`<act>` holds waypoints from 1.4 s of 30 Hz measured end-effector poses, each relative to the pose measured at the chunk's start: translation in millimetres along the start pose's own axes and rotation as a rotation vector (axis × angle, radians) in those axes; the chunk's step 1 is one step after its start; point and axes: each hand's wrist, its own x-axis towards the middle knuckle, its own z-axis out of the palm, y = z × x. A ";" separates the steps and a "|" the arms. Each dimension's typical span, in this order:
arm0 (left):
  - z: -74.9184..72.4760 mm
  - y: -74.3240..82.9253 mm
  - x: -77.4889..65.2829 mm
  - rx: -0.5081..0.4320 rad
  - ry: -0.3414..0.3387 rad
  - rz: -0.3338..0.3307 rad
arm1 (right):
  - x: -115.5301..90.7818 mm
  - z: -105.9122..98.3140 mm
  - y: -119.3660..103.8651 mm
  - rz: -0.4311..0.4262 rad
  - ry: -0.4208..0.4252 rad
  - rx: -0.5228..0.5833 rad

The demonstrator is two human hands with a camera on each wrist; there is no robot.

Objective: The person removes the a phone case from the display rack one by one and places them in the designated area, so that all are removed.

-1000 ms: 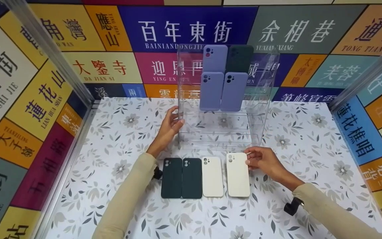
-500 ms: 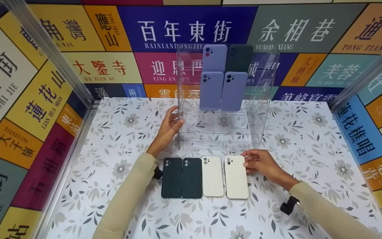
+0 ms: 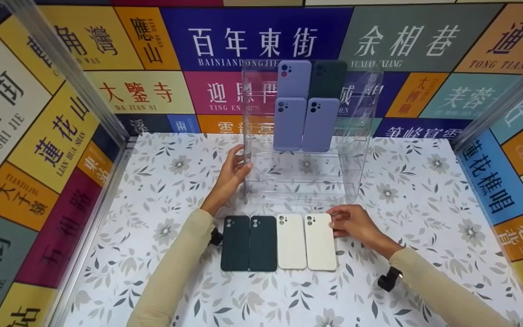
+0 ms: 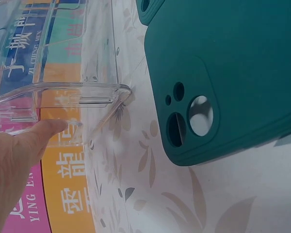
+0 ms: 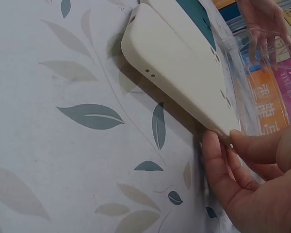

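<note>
My right hand (image 3: 357, 225) pinches the upper right edge of a cream phone case (image 3: 320, 243) between thumb and fingers; in the right wrist view this case (image 5: 169, 68) is slightly tilted, its near edge casting a shadow on the table. Beside it, on its left, lies a second cream phone case (image 3: 291, 243). Two dark green phone cases (image 3: 235, 244) complete the row, one large in the left wrist view. Behind the row, my left hand (image 3: 230, 176) grips the left side of a clear acrylic display stand (image 3: 351, 168), thumb on its edge.
On the stand's upper tiers lean three lilac phone cases (image 3: 288, 125) and one dark green case (image 3: 328, 78). A floral cloth (image 3: 166, 231) covers the table. Panels with coloured signs (image 3: 257, 36) wall in the back and both sides.
My right hand has brought its cream case left and down, closing the gap to the other cream case. My left hand has stayed on the stand.
</note>
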 end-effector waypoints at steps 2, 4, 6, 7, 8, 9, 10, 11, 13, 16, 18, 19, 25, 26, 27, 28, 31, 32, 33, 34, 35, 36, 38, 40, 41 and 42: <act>0.1 0.2 -0.2 0.004 0.000 -0.001 | 0.1 1.8 -1.6 0.010 0.015 -0.020; 0.2 0.0 -0.2 0.002 0.002 0.001 | 0.2 3.3 -3.0 0.017 0.028 -0.040; 0.1 0.0 -0.2 -0.006 0.001 0.001 | 0.3 5.0 -4.5 0.022 0.049 -0.064; 0.2 -0.1 0.0 -0.012 0.000 0.001 | 0.1 6.1 -5.3 0.016 0.051 -0.079; 0.3 0.0 0.1 -0.019 0.000 0.003 | 0.3 7.1 -5.8 0.016 0.058 -0.089; 0.4 0.0 0.3 -0.023 -0.001 0.004 | 0.4 8.0 -6.2 0.014 0.062 -0.097; 0.5 0.3 0.2 -0.024 -0.002 0.003 | 0.5 9.0 -6.8 0.014 0.068 -0.104; 0.6 0.3 0.3 -0.028 -0.001 0.004 | 0.5 9.8 -7.2 0.010 0.069 -0.109; 0.8 0.6 0.5 -0.027 0.005 0.006 | 1.0 10.9 -7.3 0.010 0.067 -0.108; 0.4 0.5 0.5 -0.022 0.006 0.008 | 2.0 12.5 -7.1 0.017 0.073 -0.108; 0.0 0.4 0.8 -0.021 0.003 0.010 | 2.9 13.7 -6.9 0.020 0.074 -0.111; -0.1 0.2 1.1 -0.015 0.002 0.009 | 3.3 14.4 -7.1 0.022 0.075 -0.113; -0.5 0.4 0.6 -0.018 -0.005 0.007 | 4.8 18.8 -9.3 0.028 0.075 -0.113; -0.5 0.4 0.4 -0.021 -0.004 0.006 | 5.2 19.6 -9.7 0.027 0.073 -0.113; -0.5 0.2 0.6 -0.016 -0.002 0.003 | 5.6 20.5 -10.1 0.029 0.075 -0.110; -0.3 0.2 0.6 -0.015 0.000 0.002 | 6.3 21.3 -10.2 0.026 0.075 -0.112; 0.0 0.1 0.5 -0.021 0.007 -0.006 | 8.5 22.8 -10.6 0.020 0.076 -0.121; 0.1 -0.2 0.7 -0.021 0.009 -0.006 | 9.1 23.1 -10.5 0.015 0.076 -0.128; 0.2 -0.2 0.5 -0.022 0.010 -0.006 | 9.7 23.2 -10.6 0.011 0.077 -0.133; 0.4 -0.1 0.3 -0.024 0.009 -0.004 | 10.4 23.1 -10.6 0.006 0.074 -0.142; 0.4 0.0 0.0 -0.025 0.008 -0.003 | 10.9 22.9 -10.5 0.002 0.073 -0.150; 0.4 0.1 -0.2 -0.026 0.006 -0.001 | 11.5 22.7 -10.4 -0.004 0.070 -0.159; 0.5 0.2 -0.3 -0.025 0.001 0.000 | 12.2 22.4 -10.2 -0.009 0.067 -0.173; 0.4 0.4 -0.6 -0.026 -0.003 -0.002 | 12.9 22.1 -10.3 -0.012 0.065 -0.182; 0.4 0.5 -0.5 -0.027 -0.004 -0.003 | 13.3 22.2 -10.2 -0.014 0.066 -0.184; 0.3 0.5 -0.5 -0.025 -0.003 -0.004 | 13.3 22.4 -10.1 -0.020 0.067 -0.186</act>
